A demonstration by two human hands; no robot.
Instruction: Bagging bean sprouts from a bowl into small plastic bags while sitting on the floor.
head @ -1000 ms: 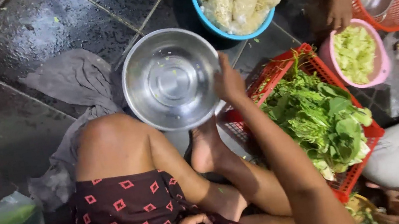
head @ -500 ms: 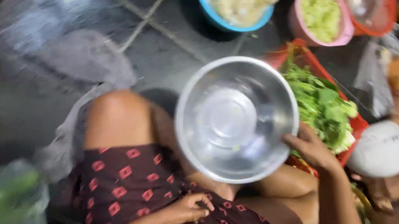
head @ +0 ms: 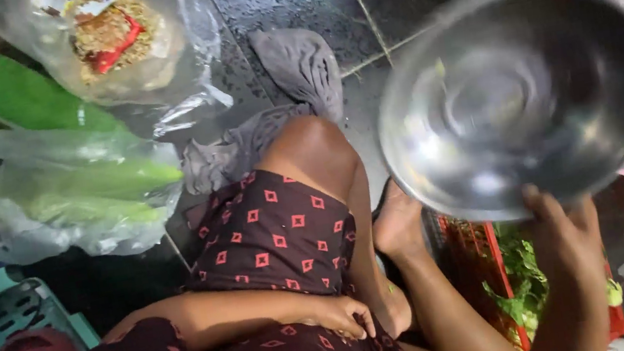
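Over a wet floor, the right hand (head: 565, 248) gripped a steel bowl (head: 524, 92) by its near rim.
Tilted and raised clear of the greens (head: 525, 284); the left hand (head: 343, 317) rested empty on the lap.

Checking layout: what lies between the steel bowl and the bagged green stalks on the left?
In the head view, the person's bent knee and a grey cloth on wet tiles lie between steel bowl and bagged green stalks.

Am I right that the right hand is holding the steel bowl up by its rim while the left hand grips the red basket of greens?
Not quite. In the head view the right hand does hold the steel bowl up by its rim, but the left hand is not on the red basket; it rests on the person's lap, on the dark red-patterned cloth.
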